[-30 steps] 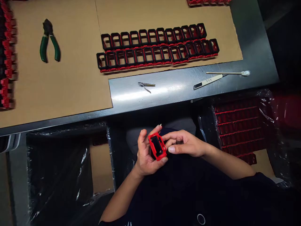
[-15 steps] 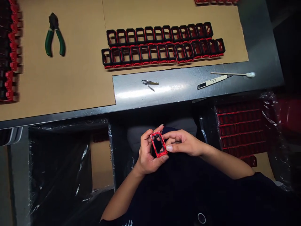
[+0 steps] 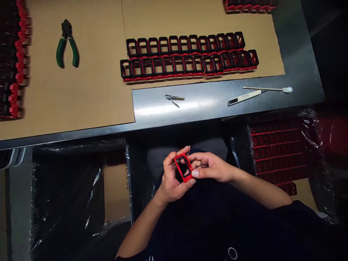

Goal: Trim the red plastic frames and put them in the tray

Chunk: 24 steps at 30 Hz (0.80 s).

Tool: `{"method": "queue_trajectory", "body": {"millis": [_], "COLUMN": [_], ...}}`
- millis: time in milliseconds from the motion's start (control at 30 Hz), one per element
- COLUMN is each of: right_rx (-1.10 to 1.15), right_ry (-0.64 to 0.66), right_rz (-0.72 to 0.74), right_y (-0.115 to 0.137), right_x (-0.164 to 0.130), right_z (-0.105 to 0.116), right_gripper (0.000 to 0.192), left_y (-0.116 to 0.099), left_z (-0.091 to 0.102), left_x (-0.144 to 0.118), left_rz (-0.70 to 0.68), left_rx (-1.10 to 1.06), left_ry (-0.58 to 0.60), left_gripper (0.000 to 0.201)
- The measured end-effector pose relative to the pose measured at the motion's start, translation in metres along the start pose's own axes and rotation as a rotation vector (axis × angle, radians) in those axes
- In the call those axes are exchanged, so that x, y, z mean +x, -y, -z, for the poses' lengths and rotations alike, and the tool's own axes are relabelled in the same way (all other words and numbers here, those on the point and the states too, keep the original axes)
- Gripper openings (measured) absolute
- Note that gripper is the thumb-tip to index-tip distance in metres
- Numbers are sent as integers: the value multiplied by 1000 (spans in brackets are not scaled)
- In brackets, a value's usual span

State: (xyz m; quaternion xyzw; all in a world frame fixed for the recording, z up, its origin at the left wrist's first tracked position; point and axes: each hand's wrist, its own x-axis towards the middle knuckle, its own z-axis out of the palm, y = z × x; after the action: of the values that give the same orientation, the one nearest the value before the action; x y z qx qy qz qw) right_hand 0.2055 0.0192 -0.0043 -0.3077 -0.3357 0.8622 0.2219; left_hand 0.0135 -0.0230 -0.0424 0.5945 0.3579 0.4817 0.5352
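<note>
Since the earlier frame, both hands are staying low in front of the body with the red frame (image 3: 183, 167) between them, and it is sitting slightly more upright and a touch lower than before; the counter things are appearing shifted a little because the head camera is moving.

From the head view, the left hand (image 3: 172, 179) is closing around the red frame from its left side, thumb at the lower corner and fingertips (image 3: 187, 147) curling over the top. The right hand (image 3: 210, 167) is pinching the frame's right edge with thumb and forefinger, so both are gripping the same piece below the near edge of the counter (image 3: 206, 103).

Beyond the frame, on the counter, small metal tweezers (image 3: 174, 98) are lying on bare steel. Right of the tweezers, a white strip (image 3: 244, 97) and a swab (image 3: 268, 89) are resting close together. Behind the tweezers, two rows of black-and-red frames (image 3: 189, 55) are standing on cardboard (image 3: 89, 87). Far left of the tweezers, green-handled pliers (image 3: 67, 45) are lying on the cardboard.
</note>
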Motion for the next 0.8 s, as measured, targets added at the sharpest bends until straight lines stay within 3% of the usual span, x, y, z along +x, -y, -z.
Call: {"method": "queue_trajectory", "body": {"millis": [333,533,800], "right_rx": [47,-41,-94], "right_ry": [-133,-216,-244], "right_rz": [-39,-33,-18], "right_y": [1,2,2], "right_x": [-1,-2,-3], "right_z": [-5,-7,-9], "right_gripper": [54,52,50], "left_y": [0,1,4], "left_z": [1,0,0], "left_x": [0,0,-4], "left_rz": [95,109,141], "left_rx": [-42,-60,-89], "left_ry": [25,34,36], "left_gripper": [82,82,83]}}
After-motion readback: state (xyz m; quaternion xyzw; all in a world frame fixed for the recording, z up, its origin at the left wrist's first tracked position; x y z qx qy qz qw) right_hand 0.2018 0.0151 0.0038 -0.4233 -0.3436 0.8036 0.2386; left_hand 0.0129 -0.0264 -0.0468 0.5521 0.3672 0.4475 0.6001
